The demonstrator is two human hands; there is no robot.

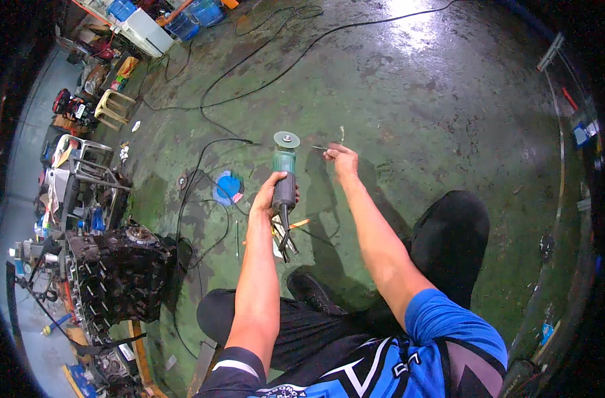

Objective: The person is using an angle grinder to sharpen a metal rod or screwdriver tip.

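My left hand (268, 194) is wrapped round the dark body of a green angle grinder (284, 164), which points away from me. At its far end a pale disc (286, 139) faces up, and its cord (284, 215) hangs from the near end. To the right of the disc, my right hand (342, 162) pinches a small thin metal piece (320, 147), whose tip points left toward the disc without touching it. Exactly what kind of piece it is, I cannot make out. Several tools (280, 237) lie on the floor below the grinder.
A blue round item (227, 188) lies on the green floor left of the grinder. Black cables (200, 159) snake across the floor. An engine block (120, 272) stands at the left, with plastic chairs (114, 107) beyond it. My bent right knee (455, 219) rises at the right.
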